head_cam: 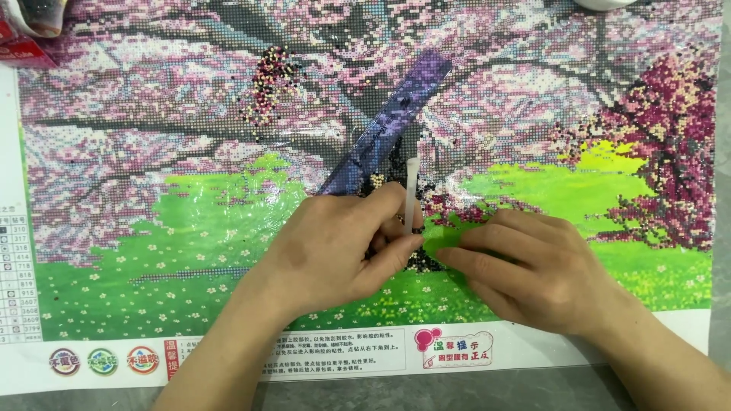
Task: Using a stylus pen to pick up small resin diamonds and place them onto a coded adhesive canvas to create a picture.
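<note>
The left hand has its grip pinched on a white drill pen, upright, tip down on the diamond-painting canvas (bead patch just beneath); the right hand, fingers together, presses flat beside it.

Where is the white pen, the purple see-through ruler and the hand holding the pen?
white pen (411, 190), head view, middle of barrel
purple see-through ruler (392, 122), head view, middle of strip
left hand (335, 247), head view, back of hand
</note>
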